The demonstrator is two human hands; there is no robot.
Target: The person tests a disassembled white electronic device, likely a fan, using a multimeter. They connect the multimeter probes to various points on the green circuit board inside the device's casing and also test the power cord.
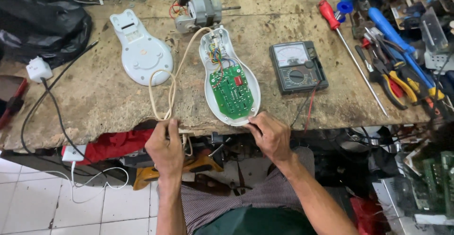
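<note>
Head view, looking down on a worn wooden desk (94, 97). Left hand (165, 145) at the near edge, fingers (172, 124) closed on a loop of cream cable (163, 90) running up the desk toward a small grey motor (198, 11) near the far edge. Right hand (269, 133) at the same edge, fingers (250, 121) pinched together on the near rim of an open white oval housing (208, 90). Inside that housing, a green circuit board (234, 93) with a red component and a bundle of coloured wires at the narrow far end. Housing lying flat, near tip just over the desk edge, between the cable loop and an analogue multimeter (297, 67). Black and red meter leads (306, 105) trailing from the meter toward the near edge, just beside the right hand. Matching white cover (142, 50) face down, well to the left of the housing. Long red-handled screwdriver (352, 55) lying diagonally to the right of the meter; beyond it, a heap of pliers with yellow grips (402, 86) and a blue-handled tool (392, 31). White plug adapter (38, 69) with black cord at the left edge, beside a black bag (42, 22). White floor tiles (28, 202) at lower left.
</note>
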